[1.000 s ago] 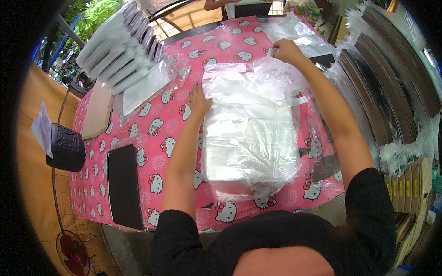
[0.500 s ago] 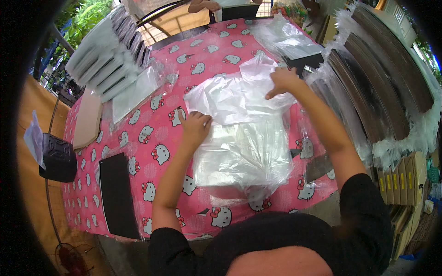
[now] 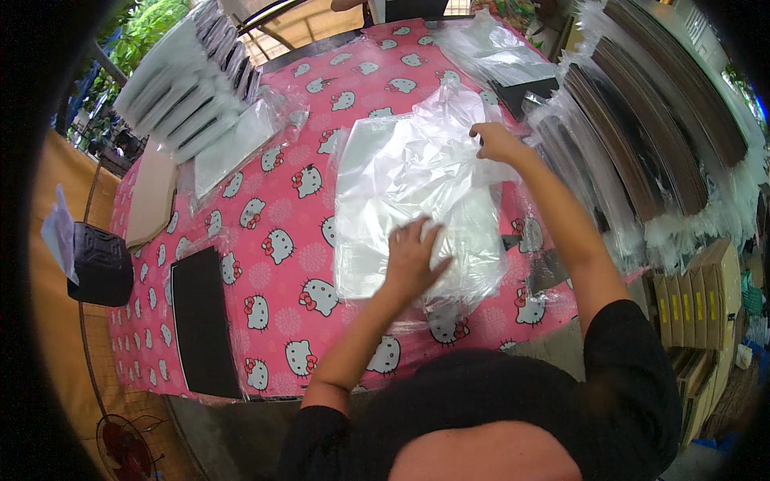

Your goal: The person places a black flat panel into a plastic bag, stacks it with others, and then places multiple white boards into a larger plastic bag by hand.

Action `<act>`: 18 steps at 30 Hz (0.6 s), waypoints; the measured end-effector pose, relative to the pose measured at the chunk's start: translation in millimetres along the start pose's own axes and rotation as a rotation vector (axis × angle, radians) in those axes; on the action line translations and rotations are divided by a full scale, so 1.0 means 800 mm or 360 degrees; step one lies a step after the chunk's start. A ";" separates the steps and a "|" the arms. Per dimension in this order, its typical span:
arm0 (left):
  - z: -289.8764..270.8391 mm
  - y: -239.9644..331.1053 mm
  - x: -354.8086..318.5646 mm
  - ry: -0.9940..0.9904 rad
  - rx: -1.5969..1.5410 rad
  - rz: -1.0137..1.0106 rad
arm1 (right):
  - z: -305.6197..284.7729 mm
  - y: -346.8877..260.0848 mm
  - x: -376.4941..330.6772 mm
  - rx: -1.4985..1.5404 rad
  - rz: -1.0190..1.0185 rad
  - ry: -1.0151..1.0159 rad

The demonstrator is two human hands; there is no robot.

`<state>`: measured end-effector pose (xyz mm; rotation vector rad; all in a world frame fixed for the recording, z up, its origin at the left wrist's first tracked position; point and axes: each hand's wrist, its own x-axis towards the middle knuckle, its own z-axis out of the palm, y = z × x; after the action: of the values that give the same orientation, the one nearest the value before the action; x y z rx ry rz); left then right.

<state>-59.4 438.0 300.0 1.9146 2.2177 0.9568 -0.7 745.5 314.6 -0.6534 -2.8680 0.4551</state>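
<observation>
A pile of clear plastic bags or sheets (image 3: 365, 248) lies on the pink patterned tablecloth in front of me. Its upper layer is crumpled and shiny toward the far side. My left hand (image 3: 415, 258) rests over the near part of the pile, fingers spread. At the pile's far right edge is my right hand (image 3: 499, 144), its fingers bent with a gap between thumb and forefinger. No object shows in that gap, though the plastic beneath may be touching the fingertips.
A black flat panel (image 3: 204, 321) lies at the left. Plastic-wrapped stacks (image 3: 180, 100) stand far left, beside a tan board (image 3: 152, 196). Tall stacks of dark wrapped sheets (image 3: 642, 136) line the right side. More plastic (image 3: 489, 52) lies at the back, near another person's arm (image 3: 346, 4).
My left hand has moved right from the pile's left edge onto its near middle. The crumpled upper plastic now lies flatter over the pile. My right hand has shifted slightly.
</observation>
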 end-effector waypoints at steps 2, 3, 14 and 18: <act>-0.001 -0.021 0.020 0.0101 0.0180 0.0065 | -0.018 -0.005 -0.005 0.0004 0.0011 -0.0050; 0.005 -0.041 0.023 0.0094 0.0267 0.0132 | -0.024 -0.007 -0.005 0.0009 0.0010 -0.0075; 0.021 0.009 -0.041 -0.0788 0.0279 -0.0432 | -0.106 -0.043 -0.044 0.0920 0.0314 0.0063; 0.035 -0.008 -0.024 -0.0509 0.0604 0.0029 | -0.130 -0.089 -0.046 0.0654 0.0114 0.0061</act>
<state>-48.7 431.4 267.8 2.0525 2.3071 0.2102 27.5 694.4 432.7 -0.6770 -2.5995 0.9939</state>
